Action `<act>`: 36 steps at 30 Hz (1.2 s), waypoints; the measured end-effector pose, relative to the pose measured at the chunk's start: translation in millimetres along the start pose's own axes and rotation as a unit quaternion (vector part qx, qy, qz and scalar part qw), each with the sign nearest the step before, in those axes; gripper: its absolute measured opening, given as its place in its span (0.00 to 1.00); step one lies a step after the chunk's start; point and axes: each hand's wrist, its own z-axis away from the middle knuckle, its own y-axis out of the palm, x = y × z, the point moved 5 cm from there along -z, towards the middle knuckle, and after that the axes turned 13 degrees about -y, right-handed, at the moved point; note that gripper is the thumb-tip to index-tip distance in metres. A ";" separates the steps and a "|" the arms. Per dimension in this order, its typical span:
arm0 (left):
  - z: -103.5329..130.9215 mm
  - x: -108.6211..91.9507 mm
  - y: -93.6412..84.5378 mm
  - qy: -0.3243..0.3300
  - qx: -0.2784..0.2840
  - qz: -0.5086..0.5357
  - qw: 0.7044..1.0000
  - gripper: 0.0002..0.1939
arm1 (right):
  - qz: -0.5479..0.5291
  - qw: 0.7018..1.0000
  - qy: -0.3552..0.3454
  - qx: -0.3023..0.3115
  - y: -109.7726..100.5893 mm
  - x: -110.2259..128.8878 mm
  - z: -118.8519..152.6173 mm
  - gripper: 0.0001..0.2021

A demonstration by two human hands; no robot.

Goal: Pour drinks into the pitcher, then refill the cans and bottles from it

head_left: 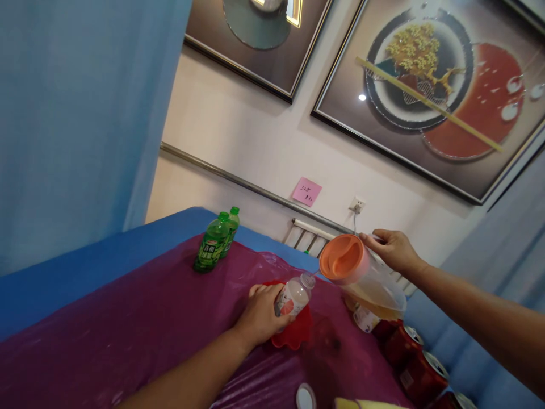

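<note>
My left hand is wrapped round a small clear bottle with a printed label, its uncapped neck tilted up to the right. Under the bottle lies a red scalloped dish. My right hand grips the handle of a clear plastic pitcher with an orange lid. The pitcher is tipped left, its spout close by the bottle's mouth, and pale yellowish liquid lies along its lower side. A thin stream seems to run between spout and bottle. The handle is mostly hidden by my fingers.
Two green bottles stand at the back left on the purple plastic sheet. Several red cans line the right edge, beside a labelled container partly behind the pitcher. A white round cap and a yellow item lie in front.
</note>
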 end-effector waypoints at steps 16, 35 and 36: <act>0.8 -1.5 -0.6 -0.001 0.006 0.003 1.000 0.30 | -0.003 1.000 0.005 0.006 1.3 -5.1 0.7 0.29; 1.3 -2.7 -1.3 0.004 0.010 -0.003 1.000 0.29 | -0.020 1.000 -0.011 -0.001 4.9 3.1 2.5 0.28; 1.6 -3.2 -1.6 0.005 0.010 -0.004 1.000 0.29 | -0.023 1.000 -0.011 -0.001 4.9 3.5 2.5 0.29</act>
